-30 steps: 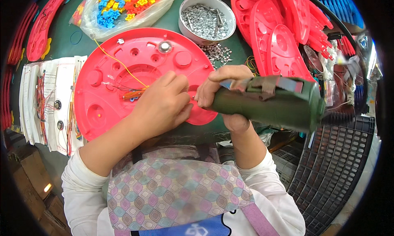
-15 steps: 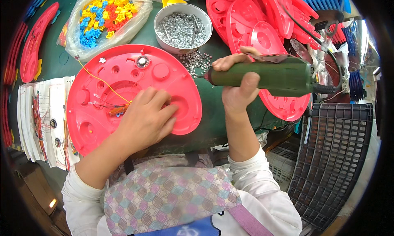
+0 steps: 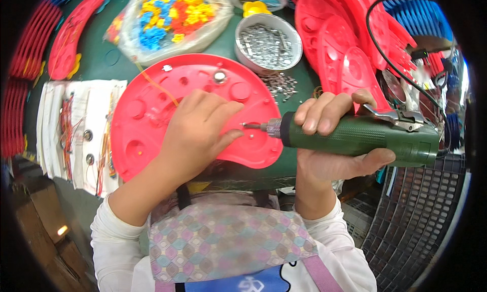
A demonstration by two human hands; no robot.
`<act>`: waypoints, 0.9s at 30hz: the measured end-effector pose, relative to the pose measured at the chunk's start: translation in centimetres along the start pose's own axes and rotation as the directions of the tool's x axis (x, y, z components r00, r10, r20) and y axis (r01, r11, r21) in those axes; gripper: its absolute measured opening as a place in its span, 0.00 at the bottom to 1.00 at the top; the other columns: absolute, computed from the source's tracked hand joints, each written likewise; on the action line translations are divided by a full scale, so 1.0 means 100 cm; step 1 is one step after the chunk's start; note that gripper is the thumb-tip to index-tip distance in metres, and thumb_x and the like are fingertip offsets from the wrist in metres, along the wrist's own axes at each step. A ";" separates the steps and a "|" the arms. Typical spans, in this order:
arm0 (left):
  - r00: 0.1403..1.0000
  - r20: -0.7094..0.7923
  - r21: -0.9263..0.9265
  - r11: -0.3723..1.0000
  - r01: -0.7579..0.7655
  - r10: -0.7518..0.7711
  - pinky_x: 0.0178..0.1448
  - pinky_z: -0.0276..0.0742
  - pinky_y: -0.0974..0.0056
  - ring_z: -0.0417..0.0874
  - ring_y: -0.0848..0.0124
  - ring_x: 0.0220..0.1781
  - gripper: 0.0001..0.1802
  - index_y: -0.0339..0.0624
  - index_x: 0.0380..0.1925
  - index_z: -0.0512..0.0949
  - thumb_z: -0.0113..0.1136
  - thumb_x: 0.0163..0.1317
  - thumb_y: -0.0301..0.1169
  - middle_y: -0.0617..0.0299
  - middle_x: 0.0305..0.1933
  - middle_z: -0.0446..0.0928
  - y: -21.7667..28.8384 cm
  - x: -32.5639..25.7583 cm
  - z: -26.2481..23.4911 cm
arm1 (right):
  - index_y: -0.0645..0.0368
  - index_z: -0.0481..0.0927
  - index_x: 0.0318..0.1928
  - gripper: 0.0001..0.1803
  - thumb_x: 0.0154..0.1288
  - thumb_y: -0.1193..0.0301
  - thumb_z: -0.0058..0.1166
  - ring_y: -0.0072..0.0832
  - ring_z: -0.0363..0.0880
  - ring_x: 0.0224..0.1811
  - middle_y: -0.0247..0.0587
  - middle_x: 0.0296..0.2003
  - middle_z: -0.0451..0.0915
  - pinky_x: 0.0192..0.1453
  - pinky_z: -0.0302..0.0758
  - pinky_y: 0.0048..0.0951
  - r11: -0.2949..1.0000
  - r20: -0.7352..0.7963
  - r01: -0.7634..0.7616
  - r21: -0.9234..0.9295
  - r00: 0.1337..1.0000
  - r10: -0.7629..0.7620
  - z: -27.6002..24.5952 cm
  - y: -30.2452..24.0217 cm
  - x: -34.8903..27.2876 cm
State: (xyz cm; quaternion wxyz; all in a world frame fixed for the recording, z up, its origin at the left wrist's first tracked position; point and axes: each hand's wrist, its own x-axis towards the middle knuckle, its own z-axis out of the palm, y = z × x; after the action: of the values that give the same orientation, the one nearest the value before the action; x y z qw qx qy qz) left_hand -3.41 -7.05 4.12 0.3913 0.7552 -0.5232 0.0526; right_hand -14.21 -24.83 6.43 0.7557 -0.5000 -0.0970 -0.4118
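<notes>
Now the red kidney-shaped plastic panel (image 3: pixel 144 127) lies under the left hand (image 3: pixel 195 127), spreading to both sides of it, its rounded near lobe reaching toward the right hand (image 3: pixel 324 160). Beyond the left hand, a translucent plastic bag (image 3: pixel 129 33) holds small red, yellow and blue star-shaped plastic pieces (image 3: pixel 162 13). The green cylindrical power screwdriver (image 3: pixel 368 134) is firmly gripped by the right hand, fingers wrapped over its top and thumb along its near side, and it points toward the left hand. Here is the change: half a second ago its tip was at the panel's right edge, by the loose silvery metal bits and pieces (image 3: pixel 284 84); it has since swung back over the panel, which suggests that the work has returned to the panel itself. A round white bowl (image 3: pixel 295 41) full of similar small metal parts stands ahead of and between the hands. The left hand's thumb and forefinger stand apart, nothing visibly pinched, just beside the thin dark driver shaft (image 3: pixel 256 126); whether a screw sits on its tip is too small to tell
</notes>
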 end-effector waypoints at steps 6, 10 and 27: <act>0.993 0.051 -0.073 0.991 0.108 -0.104 0.47 0.76 0.57 0.78 0.59 0.41 0.10 0.42 0.35 0.83 0.74 0.52 0.27 0.61 0.37 0.79 -0.021 -0.051 -0.038 | 0.56 0.69 0.66 0.55 0.59 0.19 0.44 0.31 0.78 0.29 0.37 0.28 0.76 0.41 0.82 0.39 0.991 0.136 -0.092 0.101 0.988 0.078 0.051 0.034 -0.014; 0.992 -0.016 -0.042 0.992 0.121 -0.122 0.47 0.76 0.57 0.79 0.59 0.40 0.09 0.43 0.34 0.84 0.74 0.54 0.26 0.61 0.36 0.79 -0.031 -0.081 -0.058 | 0.57 0.67 0.66 0.55 0.59 0.20 0.46 0.33 0.80 0.30 0.38 0.28 0.77 0.41 0.83 0.41 0.985 0.230 -0.142 0.103 0.966 0.115 0.078 0.051 -0.020; 0.966 -0.038 0.062 0.964 0.257 -0.255 0.51 0.74 0.57 0.77 0.61 0.46 0.10 0.44 0.33 0.82 0.75 0.52 0.26 0.63 0.37 0.77 -0.046 -0.129 -0.110 | 0.60 0.66 0.65 0.54 0.62 0.22 0.47 0.34 0.81 0.30 0.41 0.29 0.78 0.41 0.84 0.43 0.944 0.348 -0.319 0.084 0.897 0.272 0.140 0.093 -0.032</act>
State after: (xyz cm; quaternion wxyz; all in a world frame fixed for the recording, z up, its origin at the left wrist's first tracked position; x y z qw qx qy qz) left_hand -1.70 10.39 2.88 0.3770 0.8283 -0.4134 0.0300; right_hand -5.89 -9.99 5.11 0.8152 -0.5172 -0.1738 -0.1945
